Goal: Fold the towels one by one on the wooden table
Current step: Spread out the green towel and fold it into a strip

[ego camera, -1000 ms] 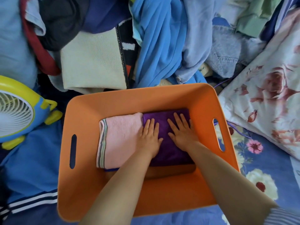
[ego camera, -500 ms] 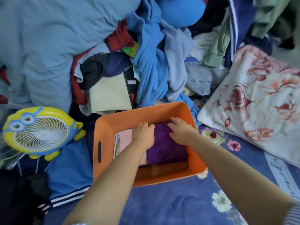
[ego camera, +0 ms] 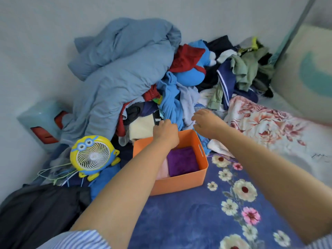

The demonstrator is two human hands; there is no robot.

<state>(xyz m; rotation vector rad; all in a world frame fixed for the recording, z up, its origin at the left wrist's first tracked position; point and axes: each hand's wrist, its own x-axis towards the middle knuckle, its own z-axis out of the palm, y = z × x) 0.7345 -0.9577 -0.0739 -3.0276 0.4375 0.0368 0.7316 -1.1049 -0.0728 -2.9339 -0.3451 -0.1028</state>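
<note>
The bed's blue flowered sheet (ego camera: 179, 218) spread under everything, and against the wall a big heap of clothes (ego camera: 161, 90) rose behind my reach, topped by a grey-blue quilt (ego camera: 122, 60). A floral pillow (ego camera: 265, 126) lay to my right of the heap, just beside it. On my left a pile of dark clothing (ego camera: 39, 212) sat near the bed's edge, and beyond it a pale blue box (ego camera: 43, 123) stood against the wall.

An orange basket (ego camera: 179, 184) rested on the sheet in front of the heap, its far rim touching the clothes. Inside it lay the folded towels side by side: a purple towel (ego camera: 183, 161) toward my right and a pink towel (ego camera: 162, 169) toward my left, partly hidden by my forearm. A yellow cartoon fan (ego camera: 91, 155) stood to the left of the basket, near it but apart, among some thin wire hangers.

My left hand (ego camera: 166, 131) was over the basket's far rim, fingers curled at the edge of the clothes heap; I could not tell whether it gripped anything. My right hand (ego camera: 206, 123) hovered just above the basket's far right corner, fingers loosely spread and holding nothing, close to a blue garment (ego camera: 170, 105) in the heap.
</note>
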